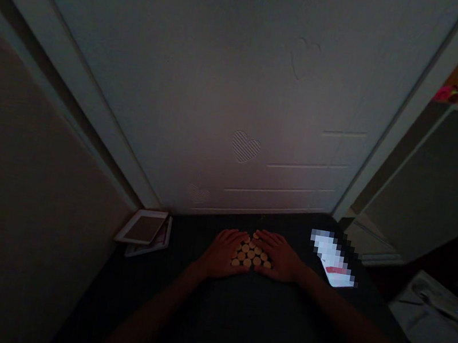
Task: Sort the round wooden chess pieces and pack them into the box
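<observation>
Several small round pale discs (250, 254) lie flat and close together on a dark surface, grouped roughly in a triangle. My left hand (222, 255) rests along the left side of the group, fingers stretched forward and thumb along the near edge. From the right, my right hand (282, 258) mirrors it, its fingers reaching over the far discs. Both hands are open, cupped around the group and touching its outer discs. The fingers cover some discs at the sides, and the dim light hides what they are made of.
A phone (334, 263) with a lit, partly pixelated screen lies to the right on the dark tabletop (249, 319). Two flat framed items (144, 229) are stacked at the back left. A pale panel (226, 78) with heart shapes rises behind. Papers (440, 321) lie lower right.
</observation>
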A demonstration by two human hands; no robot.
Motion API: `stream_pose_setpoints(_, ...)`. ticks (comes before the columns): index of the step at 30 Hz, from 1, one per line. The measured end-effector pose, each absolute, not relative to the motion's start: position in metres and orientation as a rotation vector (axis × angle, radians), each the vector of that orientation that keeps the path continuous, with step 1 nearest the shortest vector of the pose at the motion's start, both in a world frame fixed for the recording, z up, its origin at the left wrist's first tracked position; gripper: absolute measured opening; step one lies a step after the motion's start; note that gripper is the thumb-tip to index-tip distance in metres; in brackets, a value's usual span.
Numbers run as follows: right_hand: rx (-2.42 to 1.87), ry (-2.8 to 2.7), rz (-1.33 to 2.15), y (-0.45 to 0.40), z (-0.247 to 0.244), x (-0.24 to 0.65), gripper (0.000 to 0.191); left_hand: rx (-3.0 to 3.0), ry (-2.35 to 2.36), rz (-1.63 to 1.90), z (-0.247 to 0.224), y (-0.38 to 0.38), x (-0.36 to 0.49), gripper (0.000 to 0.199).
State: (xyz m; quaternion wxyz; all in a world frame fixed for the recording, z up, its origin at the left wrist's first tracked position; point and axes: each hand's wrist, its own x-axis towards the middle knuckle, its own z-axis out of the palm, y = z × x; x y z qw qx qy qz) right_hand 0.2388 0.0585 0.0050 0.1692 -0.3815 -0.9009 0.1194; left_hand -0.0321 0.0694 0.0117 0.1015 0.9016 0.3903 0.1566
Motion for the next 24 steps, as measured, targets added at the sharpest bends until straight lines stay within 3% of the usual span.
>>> stream_pose_setpoints(24,-0.969,-2.515,0.301,0.074,0.004,0.219,0.07,2.681,1.228,0.435,0.007,0.082,-0.052,0.09)
